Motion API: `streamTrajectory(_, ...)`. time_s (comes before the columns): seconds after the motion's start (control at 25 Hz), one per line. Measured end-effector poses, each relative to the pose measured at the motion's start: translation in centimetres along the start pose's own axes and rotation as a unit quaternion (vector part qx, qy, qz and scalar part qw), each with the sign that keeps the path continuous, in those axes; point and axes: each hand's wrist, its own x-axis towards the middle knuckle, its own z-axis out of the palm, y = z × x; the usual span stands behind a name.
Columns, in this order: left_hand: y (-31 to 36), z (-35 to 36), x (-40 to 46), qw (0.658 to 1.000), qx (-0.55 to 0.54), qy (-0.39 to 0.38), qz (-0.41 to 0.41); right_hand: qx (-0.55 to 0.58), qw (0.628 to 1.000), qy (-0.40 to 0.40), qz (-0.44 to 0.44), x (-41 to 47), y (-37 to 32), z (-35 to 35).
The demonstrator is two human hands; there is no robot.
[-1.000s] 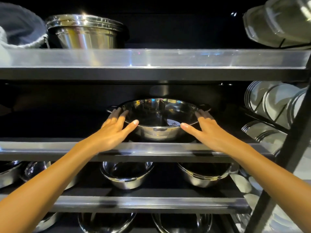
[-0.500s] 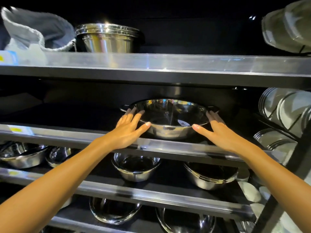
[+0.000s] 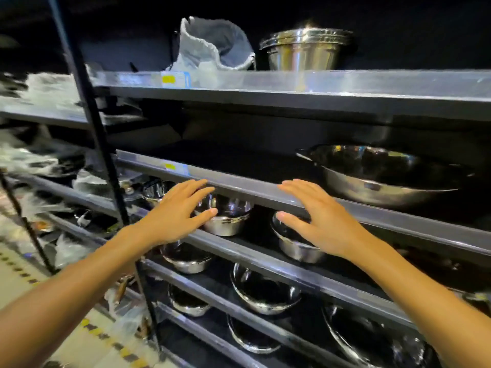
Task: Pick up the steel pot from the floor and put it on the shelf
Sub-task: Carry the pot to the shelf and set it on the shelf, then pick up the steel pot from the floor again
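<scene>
Pot (image 3: 385, 179) upright on shelf (image 3: 265, 188), hands-free.

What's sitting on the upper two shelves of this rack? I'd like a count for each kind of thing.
Wide steel pot: 1
Stack of steel pots: 1
Grey cloth bag: 1
Total: 3 (the dark back of the shelves is too dim to judge)

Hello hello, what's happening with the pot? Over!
Left hand and right hand open, empty. Steel pot sits on the shelf. Nothing in the way.
</scene>
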Motion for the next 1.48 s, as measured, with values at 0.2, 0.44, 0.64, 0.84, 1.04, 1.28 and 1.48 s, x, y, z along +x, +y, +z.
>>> streamTrajectory(0.2, -15.2, -3.0, -18.3, 0.987, 0.078, -0.037, -0.138, 0.058, 0.989, -0.104, -0.082, 6.7, -14.8, 13.6)
streamTrajectory(0.44, -28.2, -3.2, -41.3, 0.935, 0.086, -0.127, -0.321, 0.123, 0.948, -0.269, -0.120, 10.0, -31.2, 29.8)
streamTrajectory(0.64, -35.9, -0.3, -51.9, 0.878, 0.047, -0.189, -0.438, 0.119, 0.909, -0.377, -0.132, 12.3, -37.9, 42.8)
streamTrajectory(0.84, -45.2, 4.3, -55.9, 0.828, 0.049, -0.262, -0.493, 0.118, 0.885, -0.422, -0.156, 17.9, -41.7, 55.8)
streamTrajectory(1.04, -56.1, 7.2, -57.0, 0.772, 0.037, -0.304, -0.557, 0.108, 0.849, -0.493, -0.153, 26.2, -45.6, 69.6)
streamTrajectory(1.28, -66.3, 11.5, -59.1, 0.744, -0.034, -0.309, -0.592, 0.116, 0.795, -0.585, -0.113, 31.3, -50.8, 82.7)
streamTrajectory(1.48, -78.0, 18.8, -63.3, 0.726, -0.099, -0.310, -0.606, 0.098, 0.777, -0.622, -0.018, 33.1, -52.9, 95.2)
